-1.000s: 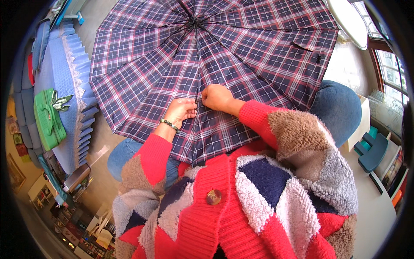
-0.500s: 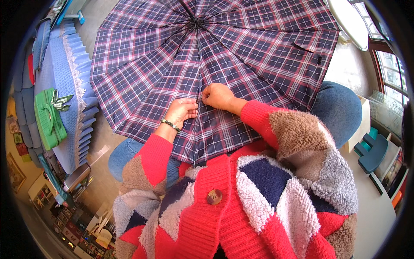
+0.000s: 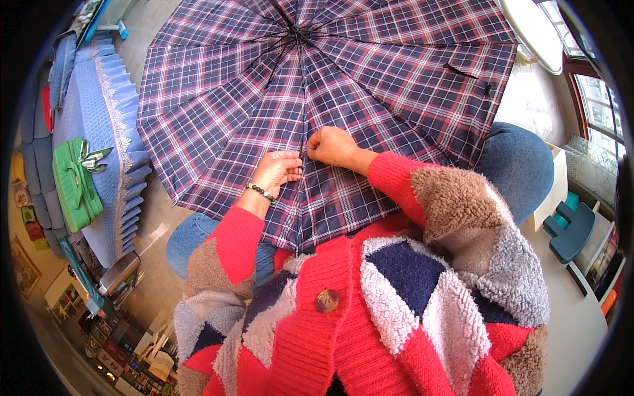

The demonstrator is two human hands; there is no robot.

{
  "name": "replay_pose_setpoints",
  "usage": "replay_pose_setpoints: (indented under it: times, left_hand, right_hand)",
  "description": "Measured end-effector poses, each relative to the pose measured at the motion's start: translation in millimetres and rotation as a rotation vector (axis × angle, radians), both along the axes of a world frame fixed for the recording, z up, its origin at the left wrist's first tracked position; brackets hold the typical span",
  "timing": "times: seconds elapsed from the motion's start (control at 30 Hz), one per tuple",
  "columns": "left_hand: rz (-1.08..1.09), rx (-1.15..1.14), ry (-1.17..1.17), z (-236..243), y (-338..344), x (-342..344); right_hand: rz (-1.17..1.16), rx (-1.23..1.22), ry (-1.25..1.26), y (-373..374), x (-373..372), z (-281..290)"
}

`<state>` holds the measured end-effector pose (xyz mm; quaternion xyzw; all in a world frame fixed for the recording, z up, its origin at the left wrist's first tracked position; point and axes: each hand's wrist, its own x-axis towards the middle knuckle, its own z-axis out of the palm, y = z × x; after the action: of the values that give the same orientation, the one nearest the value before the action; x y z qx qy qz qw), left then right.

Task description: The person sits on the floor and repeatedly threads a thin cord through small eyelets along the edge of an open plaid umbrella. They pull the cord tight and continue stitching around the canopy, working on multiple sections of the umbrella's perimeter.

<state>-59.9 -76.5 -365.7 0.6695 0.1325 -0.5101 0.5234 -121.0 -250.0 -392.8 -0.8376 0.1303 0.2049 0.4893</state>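
Note:
An open plaid umbrella (image 3: 211,105) in navy, red and white lies inside-up across my lap, its dark hub and ribs showing. My left hand (image 3: 276,170), wearing a beaded bracelet, pinches the umbrella along the rib running straight toward me, midway between hub and hem. Just to the right of that rib, a little higher, my right hand (image 3: 332,145) has thumb and index finger pressed together; what is between them is too small to make out. The two hands nearly meet at the rib.
A bed with blue ruffled cover (image 3: 109,211) stands at left, holding a green case (image 3: 76,191). White oval object (image 3: 541,26) and window (image 3: 594,109) are at upper right; a dark teal seat-like object (image 3: 573,237) is at right. Shelves fill the lower left.
My right hand has risen very slightly along the rib since a second ago. My left hand and the umbrella have stayed almost still.

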Motion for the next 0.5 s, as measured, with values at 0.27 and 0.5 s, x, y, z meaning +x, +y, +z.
replay_pose_setpoints:
  times: [0.27, 0.5]
  left_hand:
    - [0.017, -0.009, 0.012, -0.6, 2.4, 0.3]
    - [0.042, 0.002, -0.010, 1.3, 1.4, -1.2]
  right_hand:
    - [0.006, -0.021, -0.013, 3.2, 1.1, -6.3]
    - [0.007, -0.016, -0.008, 3.4, 0.9, -2.0]
